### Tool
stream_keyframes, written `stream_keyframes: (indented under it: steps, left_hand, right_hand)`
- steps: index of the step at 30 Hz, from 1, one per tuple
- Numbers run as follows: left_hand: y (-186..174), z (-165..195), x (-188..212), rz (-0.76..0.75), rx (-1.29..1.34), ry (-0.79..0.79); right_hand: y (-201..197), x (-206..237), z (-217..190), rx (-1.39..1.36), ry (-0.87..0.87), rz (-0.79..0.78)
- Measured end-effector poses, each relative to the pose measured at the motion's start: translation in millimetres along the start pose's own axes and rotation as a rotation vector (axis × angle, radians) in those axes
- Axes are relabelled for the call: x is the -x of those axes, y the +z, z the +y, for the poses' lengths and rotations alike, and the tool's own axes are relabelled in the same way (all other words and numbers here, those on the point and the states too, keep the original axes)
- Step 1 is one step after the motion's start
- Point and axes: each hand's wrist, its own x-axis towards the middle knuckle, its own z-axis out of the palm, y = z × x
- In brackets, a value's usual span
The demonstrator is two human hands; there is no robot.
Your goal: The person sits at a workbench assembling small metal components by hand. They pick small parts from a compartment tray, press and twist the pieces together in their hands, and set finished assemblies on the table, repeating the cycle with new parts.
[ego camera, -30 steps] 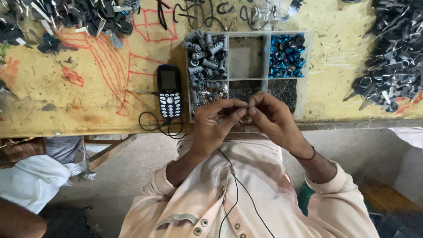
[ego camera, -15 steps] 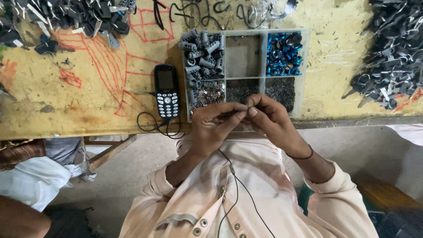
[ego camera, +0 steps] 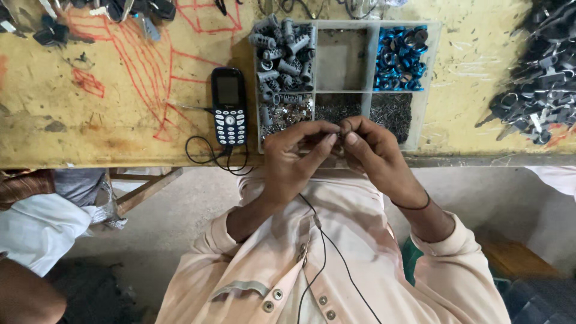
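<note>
My left hand and my right hand meet fingertip to fingertip at the table's near edge, pinching a small dark part between them; its shape is too small to make out. Just beyond the hands sits a clear compartment tray. It holds grey ribbed plastic pieces at the left, blue rings at the right, small shiny metal bits and fine dark pins in the near row. One middle compartment is bare.
A dark keypad phone lies left of the tray, its black cable looping off the yellow worktable. Heaps of dark parts sit at far right and far left. Another person's arm shows lower left.
The view has shifted slightly. My hands stay together at the table edge, fingers working the small part with only small movements.
</note>
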Motion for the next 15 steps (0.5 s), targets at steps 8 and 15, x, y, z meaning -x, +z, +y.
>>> stream_keyframes:
  steps: [8,15]
  left_hand:
    - [-3,4,-2,-0.032,-0.180,0.197]
    - [-7,11,6,-0.062,-0.287,0.300]
  right_hand:
    - [3,2,-7,0.127,-0.010,-0.025]
    - [12,11,-6,0.511,-0.302,-0.010]
